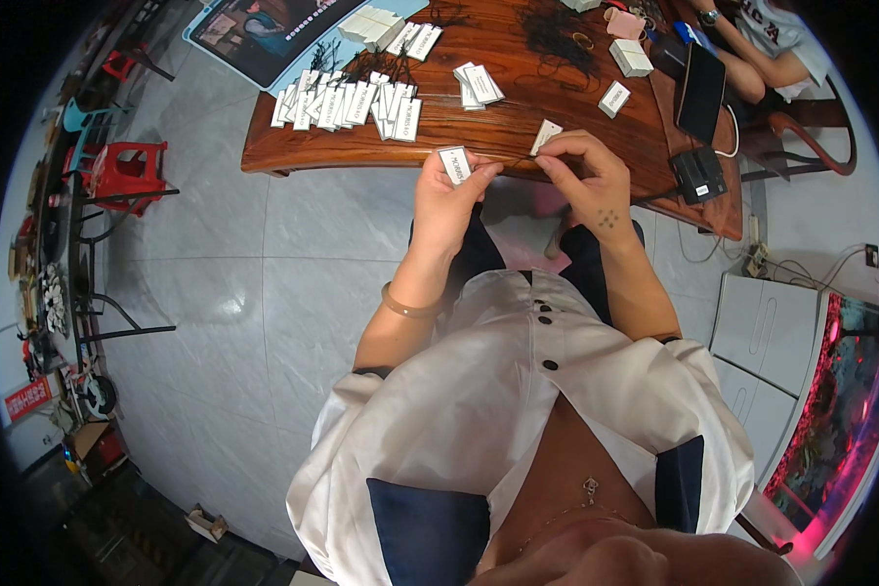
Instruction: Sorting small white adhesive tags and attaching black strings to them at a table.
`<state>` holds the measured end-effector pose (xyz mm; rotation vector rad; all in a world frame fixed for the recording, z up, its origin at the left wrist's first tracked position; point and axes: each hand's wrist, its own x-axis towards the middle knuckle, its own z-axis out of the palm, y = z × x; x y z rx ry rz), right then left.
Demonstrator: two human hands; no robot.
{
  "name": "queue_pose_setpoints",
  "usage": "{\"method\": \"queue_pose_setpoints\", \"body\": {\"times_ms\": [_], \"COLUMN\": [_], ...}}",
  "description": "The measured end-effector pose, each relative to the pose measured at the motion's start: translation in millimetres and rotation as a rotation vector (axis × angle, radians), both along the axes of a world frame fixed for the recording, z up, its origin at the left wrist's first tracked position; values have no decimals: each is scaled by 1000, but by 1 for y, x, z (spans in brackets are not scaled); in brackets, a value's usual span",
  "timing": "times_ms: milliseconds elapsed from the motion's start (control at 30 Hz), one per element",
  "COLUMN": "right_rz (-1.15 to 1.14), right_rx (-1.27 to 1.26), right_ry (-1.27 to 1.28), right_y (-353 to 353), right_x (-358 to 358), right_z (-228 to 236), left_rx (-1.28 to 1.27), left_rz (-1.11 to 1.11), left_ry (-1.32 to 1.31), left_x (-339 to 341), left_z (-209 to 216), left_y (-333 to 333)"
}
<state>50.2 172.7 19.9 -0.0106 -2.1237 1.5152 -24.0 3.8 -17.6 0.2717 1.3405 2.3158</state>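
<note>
My left hand (447, 200) is closed on a white hang tag (454, 165) with dark printing, just off the table's front edge. A thin dark string (516, 161) runs from its thumb across to my right hand (588, 181), whose thumb and forefinger pinch the string. Another white tag (548, 133) shows right behind the right fingertips; whether it lies on the table or is held, I cannot tell. Beyond the left hand, many tags (347, 102) with black strings lie in an overlapping row. A few loose tags (478, 86) lie farther back in the middle.
The brown wooden table (459, 127) bears a tangle of black strings (557, 44), a stack of tags (633, 59), a tablet or screen (700, 93) and a black box (698, 176). A person (767, 59) sits at the far right. A red stool (129, 174) stands left.
</note>
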Motion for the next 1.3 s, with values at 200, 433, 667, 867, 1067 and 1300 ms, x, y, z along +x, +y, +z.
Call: {"method": "queue_pose_setpoints", "body": {"times_ms": [200,433,667,867,1067,1300], "right_rz": [-49,-199,17,-23,-45,-85], "right_rx": [-139,954,740,707,745,565], "right_ry": [9,69,53,161,169,199], "right_y": [5,0,-30,-30,-26,-31], "right_x": [4,6,1,0,4,-11], "right_z": [0,23,3,-8,-7,-1], "left_rx": [-82,-240,-199,-295,-321,-111], "left_rz": [65,91,7,-18,-3,-80], "left_ry": [49,198,167,227,220,162], "left_x": [-4,-2,7,4,5,4], "left_z": [-3,3,9,2,3,1], "left_y": [-7,-9,-2,-7,-8,-5]}}
